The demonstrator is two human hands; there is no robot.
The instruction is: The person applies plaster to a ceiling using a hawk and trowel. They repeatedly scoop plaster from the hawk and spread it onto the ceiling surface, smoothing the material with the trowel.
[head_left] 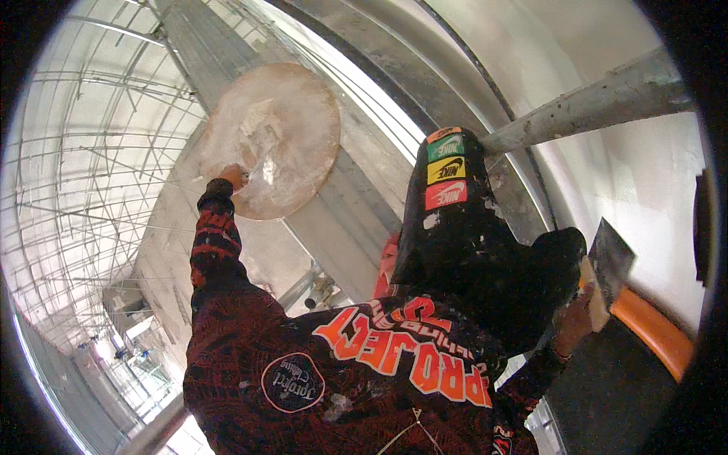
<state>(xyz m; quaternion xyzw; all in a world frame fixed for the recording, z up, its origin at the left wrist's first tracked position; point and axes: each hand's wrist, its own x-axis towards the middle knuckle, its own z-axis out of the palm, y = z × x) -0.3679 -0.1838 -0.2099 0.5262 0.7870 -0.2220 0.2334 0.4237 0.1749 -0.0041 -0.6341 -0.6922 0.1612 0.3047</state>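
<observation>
My left hand (pixel 233 177) reaches out at the lower left part of a round, pale board (pixel 296 129) smeared with white material; its fingers are too small and indistinct to tell whether they grip anything. At the right, beside my bent leg in black trousers (pixel 462 235), my right hand (pixel 576 315) is closed on a scraper with a dark grey, flat blade (pixel 613 252) and a pale handle. Part of that hand lies in shadow. My dark red and black top fills the lower middle.
A grey metal pipe (pixel 584 106) crosses the upper right by a curved ledge. An orange padded bar (pixel 651 327) lies right of the scraper. Scaffolding (pixel 83 152) lines the left. A red object (pixel 385 262) shows behind my leg, and grey beams (pixel 326 220) run beneath the board.
</observation>
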